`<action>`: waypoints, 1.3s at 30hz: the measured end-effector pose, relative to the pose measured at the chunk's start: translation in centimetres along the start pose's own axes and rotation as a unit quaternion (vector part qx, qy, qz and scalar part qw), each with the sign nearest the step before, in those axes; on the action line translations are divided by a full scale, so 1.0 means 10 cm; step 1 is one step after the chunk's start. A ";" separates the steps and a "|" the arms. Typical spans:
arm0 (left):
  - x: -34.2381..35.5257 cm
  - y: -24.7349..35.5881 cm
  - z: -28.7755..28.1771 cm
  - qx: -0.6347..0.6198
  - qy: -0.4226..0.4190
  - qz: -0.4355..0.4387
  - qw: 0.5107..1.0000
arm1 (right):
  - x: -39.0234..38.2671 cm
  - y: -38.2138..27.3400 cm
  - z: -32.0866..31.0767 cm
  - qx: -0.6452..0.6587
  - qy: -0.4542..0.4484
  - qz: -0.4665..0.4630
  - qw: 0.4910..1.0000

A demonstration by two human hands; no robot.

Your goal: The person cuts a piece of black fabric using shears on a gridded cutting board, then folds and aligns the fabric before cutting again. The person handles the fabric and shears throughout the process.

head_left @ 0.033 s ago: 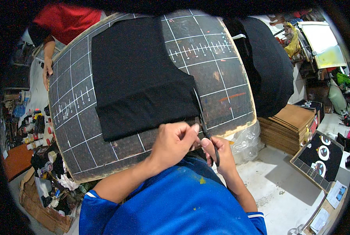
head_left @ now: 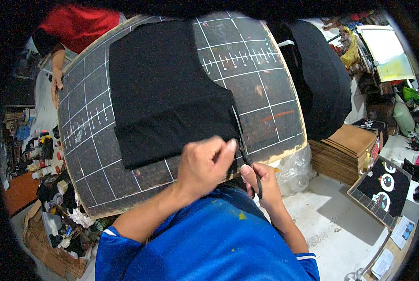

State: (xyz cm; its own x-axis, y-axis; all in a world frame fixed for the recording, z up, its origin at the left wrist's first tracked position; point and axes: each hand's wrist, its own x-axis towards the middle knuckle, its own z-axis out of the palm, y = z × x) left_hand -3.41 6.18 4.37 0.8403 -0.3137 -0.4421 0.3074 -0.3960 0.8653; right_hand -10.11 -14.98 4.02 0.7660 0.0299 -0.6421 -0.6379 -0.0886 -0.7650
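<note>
A folded piece of black fabric lies on a dark board marked with white grid lines. My right hand grips a pair of scissors by its black handles at the near edge of the board. The blades point away from me along the fabric's right edge. Just left of the scissors, my left hand is over the near edge of the fabric. Its fingers are curled in and the thumb is pressed close, slightly blurred. Whatever they may pinch is hidden.
Another person's hand rests at the board's left edge. More black cloth hangs beyond the right edge. A stack of brown cardboard stands to the right, by a printed black panel. Bottles stand at the left.
My left hand has moved up and slightly left, away from the scissors. The right hand, the scissors and the fabric look unmoved.
</note>
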 end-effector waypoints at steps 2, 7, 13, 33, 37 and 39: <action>0.29 0.01 -0.13 0.248 0.150 0.219 0.932 | 0.00 0.00 0.01 -0.002 0.003 0.007 1.000; 0.74 -0.11 -0.04 0.444 0.250 0.244 0.825 | -0.01 0.00 0.06 -0.028 0.015 -0.023 0.999; 0.73 -0.20 0.01 0.437 0.240 0.238 0.833 | -0.03 -0.02 0.08 -0.080 0.028 -0.024 0.996; 0.54 -0.21 -0.05 0.390 0.143 0.276 0.867 | -0.03 -0.04 0.08 -0.047 0.030 -0.014 0.998; 0.55 -0.21 0.05 0.386 0.169 0.265 0.868 | -0.04 -0.07 0.08 -0.041 0.030 -0.011 0.999; 0.55 -0.21 0.08 0.397 0.173 0.257 0.864 | -0.04 -0.09 0.08 -0.037 0.027 -0.009 0.999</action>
State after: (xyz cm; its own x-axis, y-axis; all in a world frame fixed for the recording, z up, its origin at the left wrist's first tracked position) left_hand 0.18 4.55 -0.03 0.9003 -0.4014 0.1684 -0.4335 -0.7916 0.4305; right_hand -9.92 -14.11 4.95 0.7814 -0.0209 -0.6237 -0.6181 -0.1626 -0.7691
